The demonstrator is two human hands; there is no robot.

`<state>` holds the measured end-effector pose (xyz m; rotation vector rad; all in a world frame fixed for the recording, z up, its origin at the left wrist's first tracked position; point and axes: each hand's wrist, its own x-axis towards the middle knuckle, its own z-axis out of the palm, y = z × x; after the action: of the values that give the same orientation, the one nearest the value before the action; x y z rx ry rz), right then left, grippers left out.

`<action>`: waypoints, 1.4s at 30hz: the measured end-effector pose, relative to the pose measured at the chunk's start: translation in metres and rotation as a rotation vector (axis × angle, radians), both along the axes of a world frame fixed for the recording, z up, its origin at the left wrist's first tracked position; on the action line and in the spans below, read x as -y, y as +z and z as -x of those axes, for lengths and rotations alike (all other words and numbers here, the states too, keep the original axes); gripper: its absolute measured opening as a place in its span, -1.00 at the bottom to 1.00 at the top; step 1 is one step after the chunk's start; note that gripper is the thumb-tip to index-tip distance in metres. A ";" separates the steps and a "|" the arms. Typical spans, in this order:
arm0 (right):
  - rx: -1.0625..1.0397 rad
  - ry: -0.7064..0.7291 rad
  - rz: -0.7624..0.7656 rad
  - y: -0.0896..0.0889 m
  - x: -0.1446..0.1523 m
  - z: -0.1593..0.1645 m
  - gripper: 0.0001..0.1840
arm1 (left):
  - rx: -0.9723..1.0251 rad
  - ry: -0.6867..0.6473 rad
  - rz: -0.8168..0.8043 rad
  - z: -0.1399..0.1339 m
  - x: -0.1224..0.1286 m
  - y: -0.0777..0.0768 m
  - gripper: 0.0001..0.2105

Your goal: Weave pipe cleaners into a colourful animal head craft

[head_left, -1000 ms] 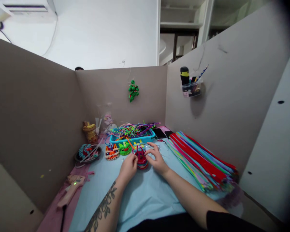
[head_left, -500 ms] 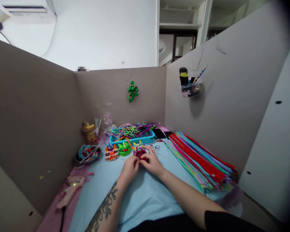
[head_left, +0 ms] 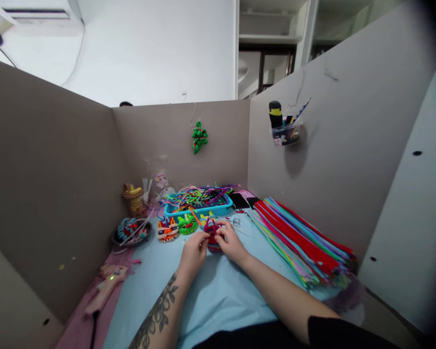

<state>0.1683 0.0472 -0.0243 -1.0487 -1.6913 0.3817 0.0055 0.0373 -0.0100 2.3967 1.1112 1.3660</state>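
Observation:
Both my hands are at a dark red and magenta pipe-cleaner figure (head_left: 214, 246) on the blue cloth (head_left: 218, 286). My left hand (head_left: 194, 249) pinches the figure's upper left side with its fingertips. From the right, my right hand (head_left: 233, 243) grips it with thumb and bent fingers. Magenta loops stand up from the top, between the fingers. Just left of the hands sit a green pipe-cleaner figure (head_left: 187, 224) and an orange and white one (head_left: 167, 231). The exact strand under the fingertips is too small to make out.
Behind is a blue tray (head_left: 174, 211) heaped with coloured pipe cleaners. Long pipe-cleaner bundles (head_left: 298, 232) lie at right, scissors (head_left: 236, 222) before them. On the left are a pink glue gun (head_left: 105, 293) and a dark bowl (head_left: 145, 236). Grey partitions (head_left: 218, 165) enclose the table.
The fingers of both hands have shifted on the figure, and less of it is covered now. Its magenta loops stand more upright. My forearms have hardly moved.

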 end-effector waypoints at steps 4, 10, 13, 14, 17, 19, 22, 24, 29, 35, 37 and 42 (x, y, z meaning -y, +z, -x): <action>-0.037 0.030 0.016 0.000 -0.002 -0.003 -0.88 | 0.093 0.121 -0.022 0.002 0.000 0.002 -0.85; 0.002 0.065 0.008 0.003 0.004 0.000 -0.88 | 0.006 0.084 0.027 0.000 0.005 0.009 -0.90; 0.005 0.076 0.008 0.004 0.006 0.002 -0.88 | -0.035 0.105 0.014 -0.001 0.007 0.009 -0.91; 0.004 0.081 0.011 0.003 0.006 0.002 -0.88 | -0.048 0.116 0.012 -0.001 0.007 0.009 -0.91; 0.002 0.093 0.014 0.001 0.006 0.003 -0.89 | -0.075 0.143 0.013 -0.001 0.007 0.006 -0.88; 0.002 0.100 0.014 0.000 0.006 0.003 -0.89 | -0.088 0.149 0.014 -0.001 0.006 0.005 -0.88; -0.010 0.116 0.001 0.000 0.006 0.001 -0.91 | -0.117 0.145 0.017 -0.002 0.007 0.006 -0.87; -0.068 0.115 -0.008 0.004 0.005 -0.002 -0.92 | -0.152 0.141 0.017 -0.002 0.007 0.008 -0.86; -0.234 0.000 -0.026 0.033 -0.017 0.000 -0.78 | -0.199 0.169 0.012 0.000 0.006 0.009 -0.86; 0.044 0.161 0.168 0.070 -0.090 0.046 -0.76 | -0.189 0.196 0.011 0.005 0.005 0.009 -0.87; 0.073 0.167 0.217 0.072 -0.116 0.061 -0.81 | -0.183 0.206 0.010 0.006 0.006 0.010 -0.87; 0.062 0.143 0.301 0.060 -0.154 0.074 -0.89 | -0.185 0.211 0.021 0.007 0.009 0.012 -0.87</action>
<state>0.0940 0.2009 0.0354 -1.1679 -1.8068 0.7207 -0.0016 0.0278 0.0021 2.4902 1.4548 1.1999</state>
